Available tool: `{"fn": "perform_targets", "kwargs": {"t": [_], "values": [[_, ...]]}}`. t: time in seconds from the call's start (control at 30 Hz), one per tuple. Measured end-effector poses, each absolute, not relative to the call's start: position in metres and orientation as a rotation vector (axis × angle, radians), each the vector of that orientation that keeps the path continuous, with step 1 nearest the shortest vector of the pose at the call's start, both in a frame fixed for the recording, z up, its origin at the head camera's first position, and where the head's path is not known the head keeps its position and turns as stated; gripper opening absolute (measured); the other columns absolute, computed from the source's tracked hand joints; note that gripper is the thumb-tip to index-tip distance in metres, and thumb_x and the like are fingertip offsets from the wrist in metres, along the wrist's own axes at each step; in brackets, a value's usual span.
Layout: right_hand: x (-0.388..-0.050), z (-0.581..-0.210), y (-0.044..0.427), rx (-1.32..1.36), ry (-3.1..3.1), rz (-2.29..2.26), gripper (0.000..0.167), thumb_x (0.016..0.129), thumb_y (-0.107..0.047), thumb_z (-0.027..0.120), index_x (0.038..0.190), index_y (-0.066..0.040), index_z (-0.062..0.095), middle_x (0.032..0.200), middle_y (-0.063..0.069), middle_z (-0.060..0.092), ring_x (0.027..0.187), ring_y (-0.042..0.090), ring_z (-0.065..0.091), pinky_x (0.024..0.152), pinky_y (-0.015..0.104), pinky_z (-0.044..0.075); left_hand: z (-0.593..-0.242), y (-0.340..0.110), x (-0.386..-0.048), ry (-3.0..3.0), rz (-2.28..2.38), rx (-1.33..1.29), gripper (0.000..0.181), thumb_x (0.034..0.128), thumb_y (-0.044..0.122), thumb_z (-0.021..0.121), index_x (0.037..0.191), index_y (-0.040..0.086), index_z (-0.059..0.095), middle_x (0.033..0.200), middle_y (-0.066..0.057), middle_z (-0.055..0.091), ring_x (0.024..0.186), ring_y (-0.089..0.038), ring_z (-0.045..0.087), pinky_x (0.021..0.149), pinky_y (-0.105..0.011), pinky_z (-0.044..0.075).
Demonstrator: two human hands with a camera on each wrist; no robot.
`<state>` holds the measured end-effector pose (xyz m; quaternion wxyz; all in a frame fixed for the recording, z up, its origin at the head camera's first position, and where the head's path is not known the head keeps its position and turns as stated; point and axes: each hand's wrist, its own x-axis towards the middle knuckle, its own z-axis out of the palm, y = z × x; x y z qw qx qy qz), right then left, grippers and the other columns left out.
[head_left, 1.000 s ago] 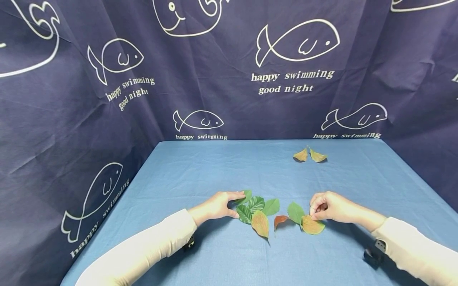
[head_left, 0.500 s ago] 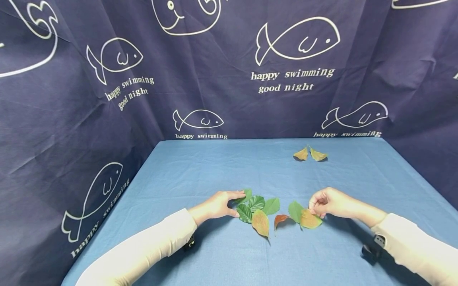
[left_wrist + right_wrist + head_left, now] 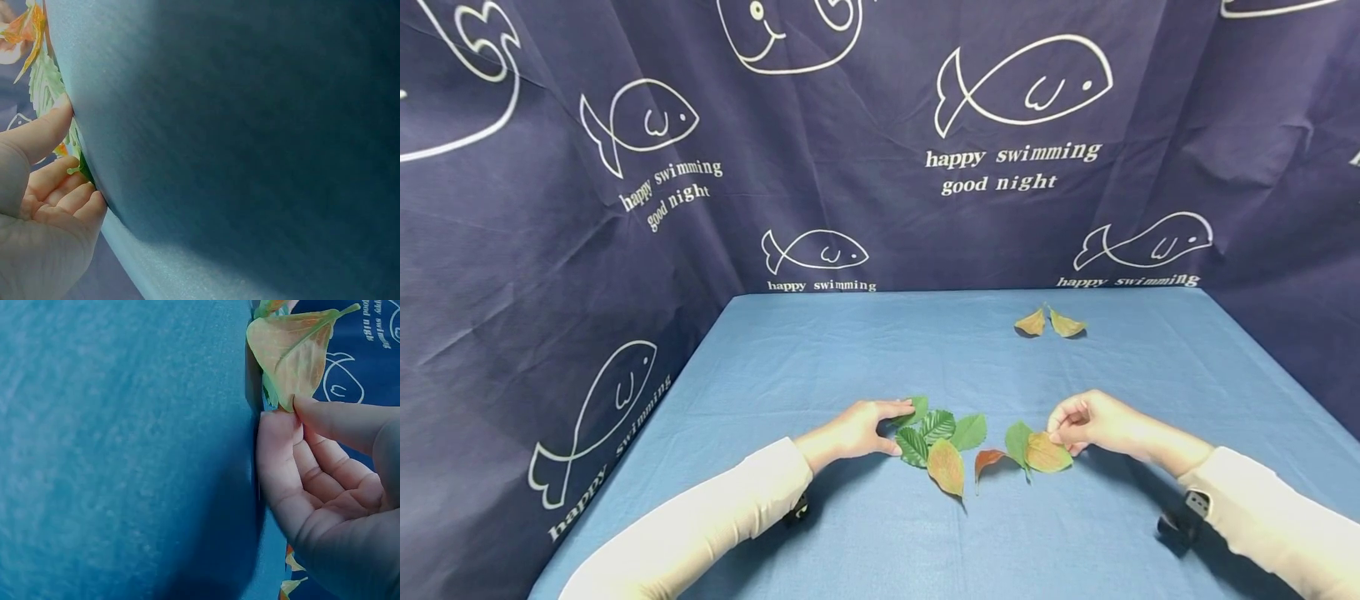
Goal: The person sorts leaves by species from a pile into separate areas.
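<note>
My right hand [image 3: 1097,423] pinches the tip of a yellow-orange leaf [image 3: 1047,452] between thumb and forefinger. In the right wrist view that leaf [image 3: 294,353] tilts up from the fingertips, its stem pointing away. It overlaps the edge of a green leaf [image 3: 1018,442], with a curled red-brown leaf [image 3: 988,458] just left of it. On the other side, my left hand [image 3: 853,429] rests with fingers and thumb extended, touching the edges of a green leaf [image 3: 917,408] and a darker, ribbed leaf [image 3: 912,447]. The fingers partly cover the first of these.
Beside the left hand's leaves lie another ribbed green leaf [image 3: 937,426], a plain green leaf [image 3: 969,432] and a long orange-yellow leaf [image 3: 947,468]. Two curled yellowish leaves [image 3: 1067,325] lie far back on the blue cloth [image 3: 820,350]. A navy fish-print curtain [image 3: 880,158] hangs behind.
The right hand has shifted slightly up and drawn the yellow-orange leaf a little leftward and away, turning it so it overlaps the green leaf more. The left hand has stayed put.
</note>
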<state>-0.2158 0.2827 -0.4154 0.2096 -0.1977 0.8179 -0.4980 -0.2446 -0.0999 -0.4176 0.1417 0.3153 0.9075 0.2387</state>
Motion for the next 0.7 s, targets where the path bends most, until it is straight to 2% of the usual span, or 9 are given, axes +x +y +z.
{"fn": "perform_targets", "kwargs": {"t": [0.17, 0.37, 0.7], "values": [[-0.216, -0.415, 0.284, -0.524, 2.199, -1.444, 0.028, 0.090, -0.003, 0.063, 0.107, 0.019, 0.060, 0.090, 0.002, 0.073, 0.078, 0.009, 0.068, 0.072, 0.031, 0.060, -0.419, -0.100, -0.244, 2.624, 0.681, 0.914, 0.068, 0.0819, 0.017, 0.077, 0.143, 0.011, 0.049, 0.152, -0.003, 0.041, 0.142, -0.027, 0.036, 0.117, -0.045, 0.029], [-0.218, -0.415, 0.287, -0.491, 2.106, -1.516, 0.034, 0.092, -0.006, 0.063, 0.115, 0.019, 0.059, 0.097, 0.000, 0.075, 0.091, 0.008, 0.069, 0.081, 0.030, 0.059, -0.419, -0.100, -0.245, 2.628, 0.679, 0.919, 0.068, 0.0821, 0.017, 0.077, 0.143, 0.011, 0.049, 0.152, -0.003, 0.041, 0.142, -0.026, 0.036, 0.117, -0.044, 0.030], [-0.224, -0.409, 0.295, -0.418, 2.136, -1.554, 0.035, 0.091, -0.008, 0.064, 0.115, 0.018, 0.060, 0.095, -0.002, 0.075, 0.088, 0.008, 0.069, 0.081, 0.029, 0.059, -0.419, -0.100, -0.246, 2.636, 0.659, 0.924, 0.068, 0.0821, 0.017, 0.077, 0.144, 0.013, 0.049, 0.152, -0.002, 0.041, 0.142, -0.025, 0.036, 0.117, -0.044, 0.031]]}}
